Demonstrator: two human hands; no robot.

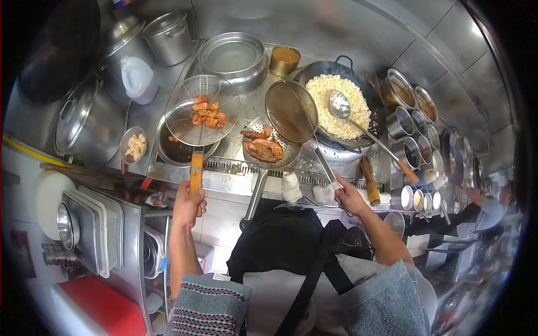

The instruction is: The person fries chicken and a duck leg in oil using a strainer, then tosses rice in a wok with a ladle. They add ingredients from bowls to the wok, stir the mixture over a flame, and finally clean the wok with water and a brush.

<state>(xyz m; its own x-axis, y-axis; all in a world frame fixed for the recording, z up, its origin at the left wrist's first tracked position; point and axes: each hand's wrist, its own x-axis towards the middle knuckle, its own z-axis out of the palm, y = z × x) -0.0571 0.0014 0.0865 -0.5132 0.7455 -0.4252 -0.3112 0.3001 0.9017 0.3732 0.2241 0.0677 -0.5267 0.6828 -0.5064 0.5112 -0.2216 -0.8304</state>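
Observation:
My left hand (188, 206) is wrapped round the wooden handle of a wire spider strainer (188, 92). Several browned, fried-looking chunks (208, 116) lie in its mesh, above a pot of dark liquid (172, 150). In my right hand (349, 196) is the metal handle of a round fine-mesh strainer (291, 112), with no food visible in it. Beside and partly under that strainer, a perforated skimmer (287, 161) holds reddish-brown cooked pieces (263, 149); its handle points toward me, with neither hand on it.
At right, a wok (374, 98) holds pale rice (325, 89) with a metal ladle (339, 105) resting in it. Behind stand a water pot (255, 78) and an orange-filled can (286, 54). A brush (370, 179) lies at the front edge. Another person (487, 213) is far right.

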